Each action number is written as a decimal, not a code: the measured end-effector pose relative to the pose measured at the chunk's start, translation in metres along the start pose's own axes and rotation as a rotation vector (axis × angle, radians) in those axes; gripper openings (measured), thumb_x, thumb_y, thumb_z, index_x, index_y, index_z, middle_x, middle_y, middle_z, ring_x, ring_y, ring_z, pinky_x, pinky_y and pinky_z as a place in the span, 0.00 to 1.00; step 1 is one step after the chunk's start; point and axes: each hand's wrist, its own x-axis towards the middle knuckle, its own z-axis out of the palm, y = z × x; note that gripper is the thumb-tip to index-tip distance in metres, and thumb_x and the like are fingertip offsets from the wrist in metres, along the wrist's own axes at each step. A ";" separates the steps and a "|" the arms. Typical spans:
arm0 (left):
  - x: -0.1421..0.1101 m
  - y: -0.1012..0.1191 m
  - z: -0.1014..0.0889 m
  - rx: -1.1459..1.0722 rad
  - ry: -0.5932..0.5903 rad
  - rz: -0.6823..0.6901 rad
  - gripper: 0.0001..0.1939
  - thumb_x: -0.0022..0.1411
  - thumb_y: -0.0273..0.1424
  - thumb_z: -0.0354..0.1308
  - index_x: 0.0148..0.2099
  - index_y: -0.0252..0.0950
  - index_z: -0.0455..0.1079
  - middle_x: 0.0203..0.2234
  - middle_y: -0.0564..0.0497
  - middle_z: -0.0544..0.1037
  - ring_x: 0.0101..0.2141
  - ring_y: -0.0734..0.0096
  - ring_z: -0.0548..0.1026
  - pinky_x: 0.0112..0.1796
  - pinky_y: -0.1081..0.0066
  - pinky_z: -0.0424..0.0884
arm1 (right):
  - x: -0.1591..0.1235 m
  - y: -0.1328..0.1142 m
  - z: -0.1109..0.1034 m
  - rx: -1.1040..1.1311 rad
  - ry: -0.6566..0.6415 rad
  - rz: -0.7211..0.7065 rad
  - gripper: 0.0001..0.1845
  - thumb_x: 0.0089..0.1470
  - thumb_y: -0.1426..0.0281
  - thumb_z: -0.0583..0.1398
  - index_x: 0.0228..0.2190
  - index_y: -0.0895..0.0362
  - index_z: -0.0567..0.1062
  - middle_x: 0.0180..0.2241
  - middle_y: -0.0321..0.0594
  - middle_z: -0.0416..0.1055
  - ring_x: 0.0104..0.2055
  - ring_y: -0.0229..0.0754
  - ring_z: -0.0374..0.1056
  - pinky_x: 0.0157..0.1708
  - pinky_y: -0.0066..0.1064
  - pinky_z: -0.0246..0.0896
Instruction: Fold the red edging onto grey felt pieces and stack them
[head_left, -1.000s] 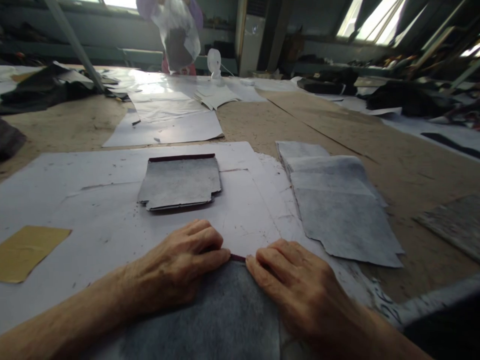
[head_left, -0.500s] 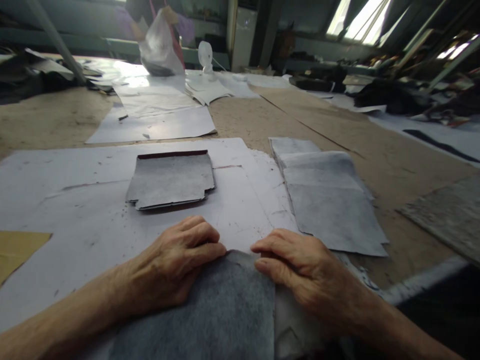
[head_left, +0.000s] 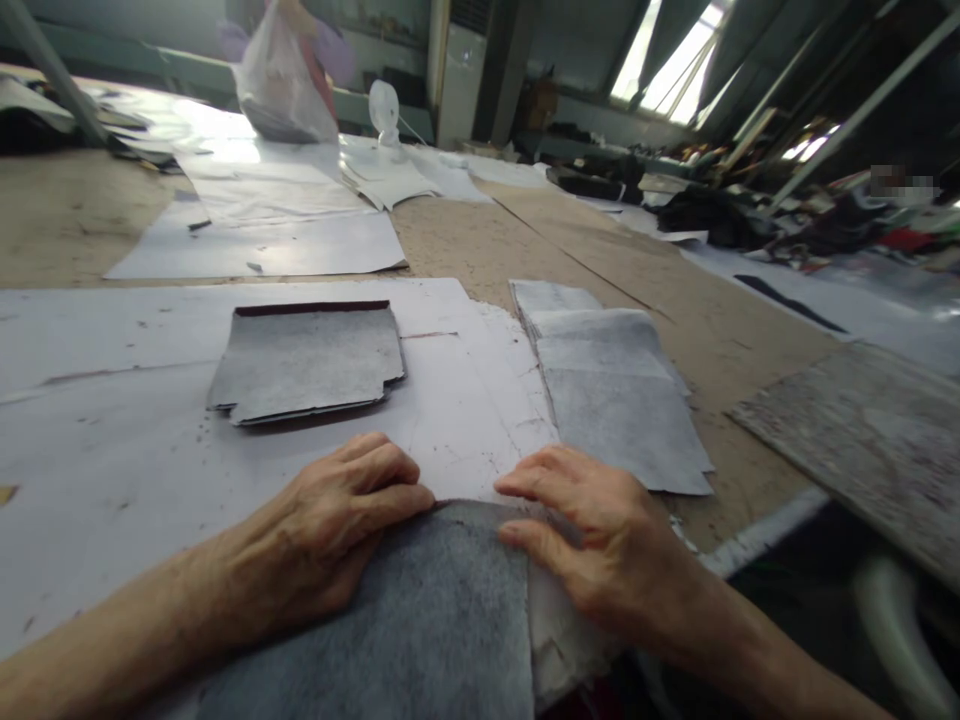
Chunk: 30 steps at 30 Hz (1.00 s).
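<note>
In front of me lies a dark grey felt-like sheet [head_left: 420, 610], its lower part cut off by the picture's bottom edge. My left hand [head_left: 349, 520] is closed at the sheet's upper edge, with curled fingers and the thumb pressed along the border. At the top right corner, my right hand [head_left: 585, 530] has its thumb apart from its fingers and grips nothing; the thumb tip rests on or just over the sheet. Beyond my left hand sits a small stack of grey pieces [head_left: 311, 360] with a dark red folded strip along the far edge and notched corners.
Grey sheets [head_left: 607, 390] are piled to the right. White paper [head_left: 112, 450] covers the beige table [head_left: 465, 240]. A rough board [head_left: 862, 440] lies at the right edge. Farther back are a small white fan [head_left: 385, 115] and a person holding a plastic bag [head_left: 281, 85].
My view has turned slightly right, so the table things appear shifted left. My right thumb and fingers have spread farther apart. The left hand keeps its place at the sheet's edge.
</note>
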 end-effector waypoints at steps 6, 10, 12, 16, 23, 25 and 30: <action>-0.001 0.001 -0.002 -0.025 -0.042 0.007 0.22 0.54 0.13 0.41 0.47 0.36 0.63 0.34 0.48 0.68 0.34 0.71 0.64 0.35 0.70 0.64 | -0.008 -0.009 0.018 -0.242 0.113 -0.183 0.10 0.53 0.78 0.53 0.29 0.60 0.74 0.24 0.40 0.66 0.29 0.39 0.61 0.29 0.30 0.59; -0.001 0.000 -0.003 -0.007 -0.069 0.036 0.22 0.52 0.13 0.42 0.45 0.36 0.64 0.34 0.49 0.67 0.34 0.70 0.63 0.36 0.67 0.62 | -0.016 -0.010 0.021 -0.329 0.180 -0.314 0.14 0.53 0.81 0.49 0.33 0.63 0.74 0.27 0.42 0.69 0.31 0.41 0.62 0.30 0.32 0.61; 0.000 0.000 -0.003 0.014 -0.081 0.059 0.21 0.53 0.13 0.42 0.45 0.35 0.65 0.34 0.48 0.67 0.33 0.69 0.63 0.35 0.67 0.62 | -0.019 -0.010 0.021 -0.352 0.190 -0.359 0.16 0.53 0.82 0.47 0.35 0.65 0.73 0.29 0.44 0.69 0.32 0.42 0.62 0.31 0.33 0.62; -0.001 -0.001 -0.004 0.054 -0.107 0.112 0.19 0.57 0.14 0.41 0.47 0.31 0.64 0.34 0.46 0.67 0.34 0.68 0.62 0.36 0.64 0.62 | -0.023 -0.010 0.023 -0.406 0.185 -0.390 0.15 0.55 0.81 0.47 0.37 0.67 0.73 0.32 0.46 0.70 0.35 0.43 0.63 0.34 0.36 0.63; 0.000 0.000 -0.004 0.072 -0.141 0.097 0.19 0.56 0.13 0.41 0.47 0.31 0.63 0.35 0.46 0.67 0.35 0.68 0.61 0.37 0.64 0.62 | -0.026 -0.011 0.025 -0.448 0.163 -0.419 0.15 0.55 0.81 0.49 0.37 0.68 0.73 0.34 0.47 0.71 0.37 0.45 0.64 0.36 0.38 0.63; 0.000 0.000 -0.004 0.070 -0.123 0.113 0.18 0.57 0.14 0.41 0.46 0.32 0.63 0.35 0.46 0.67 0.34 0.68 0.62 0.36 0.64 0.62 | -0.027 -0.011 0.025 -0.453 0.146 -0.426 0.15 0.55 0.81 0.48 0.37 0.68 0.74 0.34 0.47 0.70 0.38 0.45 0.64 0.37 0.37 0.63; -0.001 -0.001 -0.002 0.052 -0.081 0.093 0.19 0.56 0.14 0.41 0.45 0.34 0.64 0.34 0.48 0.67 0.33 0.69 0.62 0.35 0.66 0.61 | -0.028 -0.013 0.026 -0.473 0.120 -0.455 0.17 0.55 0.81 0.46 0.35 0.67 0.74 0.34 0.47 0.71 0.37 0.44 0.64 0.38 0.38 0.63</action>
